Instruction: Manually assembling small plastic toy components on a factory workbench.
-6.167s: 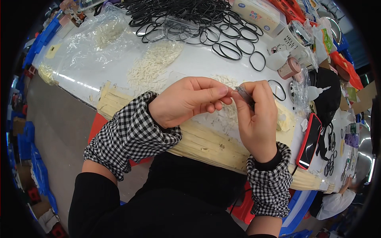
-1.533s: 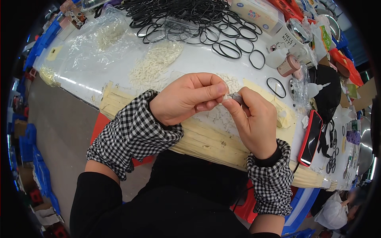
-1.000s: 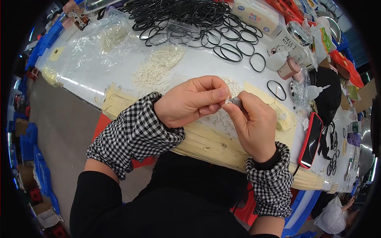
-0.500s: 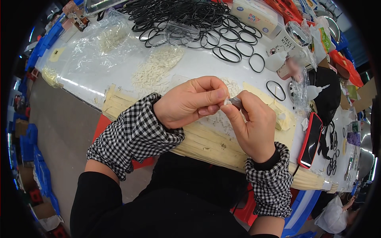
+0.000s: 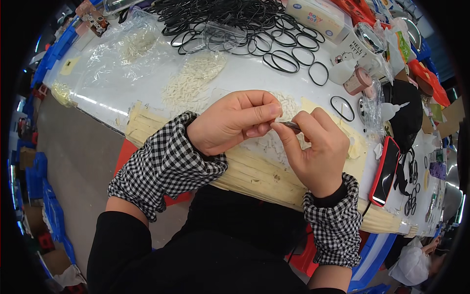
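Small white piece sits pinched between thumb and forefinger of left hand, just above the tabletop edge, w/ right hand meeting it from the other side. Right hand is closed on a thin dark metal tool, prob. tweezers or a pin, tip touching the piece. So both hands are together, fingertips nearly touching, each clamped on its own item.

Handling, as a judgement: piece looks v. light, tiny, likely stiff plastic or rubbery bit; easy to drop or flick away, so fingertip pinch on its sides is the right hold, w/ end left free for the tool. Exact shape too small to tell. Tool is rigid, slim, held near its tip for control.

Around: loose heap of similar white bits on tabletop beyond left hand, more scattered under the hands; clear plastic bag further left; big tangle of black rubber rings at the far side; red-edged phone to the right.

Vs. 6.2 s ago: hands were slightly apart then, tool held up more visibly in right hand; by 1.5 s ago they had closed together, and since then barely anything changes, only small finger shifts.
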{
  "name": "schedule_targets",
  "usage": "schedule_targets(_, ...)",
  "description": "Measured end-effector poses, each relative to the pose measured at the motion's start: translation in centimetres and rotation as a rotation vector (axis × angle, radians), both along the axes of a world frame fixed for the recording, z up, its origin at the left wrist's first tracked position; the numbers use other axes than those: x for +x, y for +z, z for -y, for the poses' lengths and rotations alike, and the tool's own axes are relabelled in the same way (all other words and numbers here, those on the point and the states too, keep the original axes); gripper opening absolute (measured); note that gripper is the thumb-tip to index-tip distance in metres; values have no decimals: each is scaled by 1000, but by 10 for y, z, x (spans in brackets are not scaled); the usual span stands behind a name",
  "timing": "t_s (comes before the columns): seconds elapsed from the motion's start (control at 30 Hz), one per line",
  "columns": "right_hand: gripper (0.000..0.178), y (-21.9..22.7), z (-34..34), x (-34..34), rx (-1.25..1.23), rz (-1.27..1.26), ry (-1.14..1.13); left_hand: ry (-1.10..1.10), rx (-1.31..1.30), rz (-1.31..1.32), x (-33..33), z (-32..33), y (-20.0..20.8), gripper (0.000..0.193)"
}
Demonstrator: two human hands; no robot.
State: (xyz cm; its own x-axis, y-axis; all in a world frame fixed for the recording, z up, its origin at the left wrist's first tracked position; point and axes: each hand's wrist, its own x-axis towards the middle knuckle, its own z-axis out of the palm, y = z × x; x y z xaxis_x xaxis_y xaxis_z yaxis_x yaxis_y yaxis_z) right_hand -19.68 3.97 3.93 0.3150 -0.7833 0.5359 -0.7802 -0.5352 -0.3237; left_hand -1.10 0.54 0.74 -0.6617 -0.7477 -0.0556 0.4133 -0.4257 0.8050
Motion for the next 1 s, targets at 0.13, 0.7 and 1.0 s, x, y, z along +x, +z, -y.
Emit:
schedule_targets(0.13,27,0,1,-1,19,34,-37,135,136,59,-2,1,-1,16)
schedule_targets(0.7,17,-16,-5,2,337,-143,99,311,205,19,2,6,-7,22)
schedule_targets(1.0,17,-2,0,-1,224,228,133,-2,127,174,-1,2,1,19)
